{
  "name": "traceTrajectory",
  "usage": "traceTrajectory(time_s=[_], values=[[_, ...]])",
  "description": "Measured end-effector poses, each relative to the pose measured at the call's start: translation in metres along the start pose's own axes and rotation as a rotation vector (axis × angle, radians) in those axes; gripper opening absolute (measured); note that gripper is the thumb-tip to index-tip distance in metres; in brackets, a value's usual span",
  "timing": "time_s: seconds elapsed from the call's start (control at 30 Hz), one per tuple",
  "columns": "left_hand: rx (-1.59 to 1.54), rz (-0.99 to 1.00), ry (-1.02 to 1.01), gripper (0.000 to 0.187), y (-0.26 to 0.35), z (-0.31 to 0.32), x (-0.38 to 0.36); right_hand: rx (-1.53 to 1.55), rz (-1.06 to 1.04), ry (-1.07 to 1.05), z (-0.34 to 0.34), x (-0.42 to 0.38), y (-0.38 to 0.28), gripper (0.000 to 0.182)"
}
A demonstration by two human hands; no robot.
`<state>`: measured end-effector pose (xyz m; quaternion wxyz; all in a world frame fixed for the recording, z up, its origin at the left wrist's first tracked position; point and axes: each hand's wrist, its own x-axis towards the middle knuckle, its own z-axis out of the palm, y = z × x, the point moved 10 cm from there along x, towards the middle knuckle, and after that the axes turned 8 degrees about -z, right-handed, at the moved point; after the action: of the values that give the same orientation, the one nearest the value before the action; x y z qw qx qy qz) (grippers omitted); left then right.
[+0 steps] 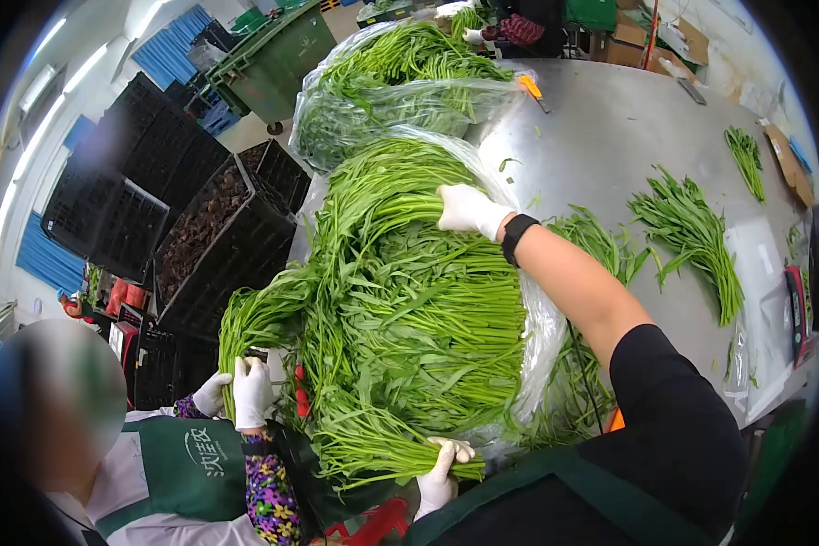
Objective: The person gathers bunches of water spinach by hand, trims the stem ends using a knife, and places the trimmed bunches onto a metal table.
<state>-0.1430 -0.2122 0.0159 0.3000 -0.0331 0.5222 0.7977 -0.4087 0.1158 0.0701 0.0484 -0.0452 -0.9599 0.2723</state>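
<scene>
Two gloved hands, one big heap of greens (428, 314)

Left hand (438, 475) is wrapped tight round the stems of the near bunch (359, 446) – leaves fanning left. Right hand (471, 210) looks curled on the heap's far stems (408, 211) – can't see its fingertips.

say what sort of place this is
Probably a vegetable sorting or packing room: leafy greens lie heaped in clear plastic on a metal table, black crates stand stacked nearby, and a co-worker wears a green apron.
</scene>
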Motion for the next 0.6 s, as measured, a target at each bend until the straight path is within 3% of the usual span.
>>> traceTrajectory(time_s=[0.17,0.27,0.37,0.4,0.47,0.5,0.6], values=[[-0.048,0.040,-0.010,0.012,-0.002,-0.002,-0.007,-0.153,0.030,0.108,-0.011,-0.002,-0.006,0.029],[-0.028,0.087,-0.025,0.010,0.003,-0.002,-0.013,0.384,-0.097,-0.063,-0.045,-0.012,-0.036,0.020],[-0.065,0.104,-0.026,0.010,0.002,-0.006,-0.018,0.866,-0.006,-0.110,-0.052,-0.012,-0.031,0.013],[-0.102,0.097,-0.028,0.010,-0.001,-0.007,-0.019,0.859,-0.010,-0.110,-0.060,-0.018,-0.035,0.013],[-0.115,0.089,-0.030,0.010,-0.003,-0.006,-0.022,1.194,0.159,-0.183,-0.063,-0.039,-0.040,0.008],[-0.122,0.078,-0.030,0.010,-0.004,-0.006,-0.023,1.191,0.156,-0.179,-0.067,-0.041,-0.037,0.008],[-0.111,0.069,-0.059,0.009,-0.003,-0.002,-0.025,1.592,0.145,-0.345,-0.073,-0.054,-0.057,0.013]])
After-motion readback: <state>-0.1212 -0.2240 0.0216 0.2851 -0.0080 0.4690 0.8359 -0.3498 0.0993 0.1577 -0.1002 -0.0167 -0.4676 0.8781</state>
